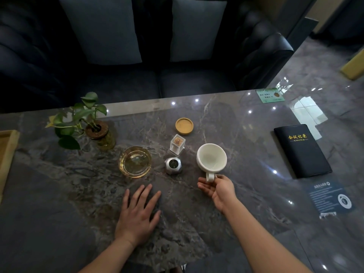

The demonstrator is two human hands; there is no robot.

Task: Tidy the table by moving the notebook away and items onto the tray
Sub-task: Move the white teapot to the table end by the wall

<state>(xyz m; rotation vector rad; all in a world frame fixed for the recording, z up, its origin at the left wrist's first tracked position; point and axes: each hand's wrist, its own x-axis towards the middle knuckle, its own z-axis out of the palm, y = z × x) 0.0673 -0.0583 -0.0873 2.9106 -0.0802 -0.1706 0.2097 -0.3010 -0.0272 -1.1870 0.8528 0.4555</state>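
Observation:
My right hand (218, 189) grips the handle of a white cup (211, 157), which is tilted with its empty inside facing me. My left hand (137, 211) lies flat on the marble table (59, 203), fingers spread, holding nothing. A glass ashtray (135, 161), a faceted silver object (173, 165), a clear toothpick holder (177, 145) and a round wooden coaster (184, 126) sit in the middle. The black notebook (302, 150) with gold lettering lies at the right. Only a corner of the wooden tray (7, 152) shows at the left edge.
A potted plant in an amber glass vase (98, 133) stands left of the ashtray. A dark printed card (331, 198) lies near the notebook and a green card (270, 95) at the far edge. A dark sofa with two cushions (149, 36) stands behind the table.

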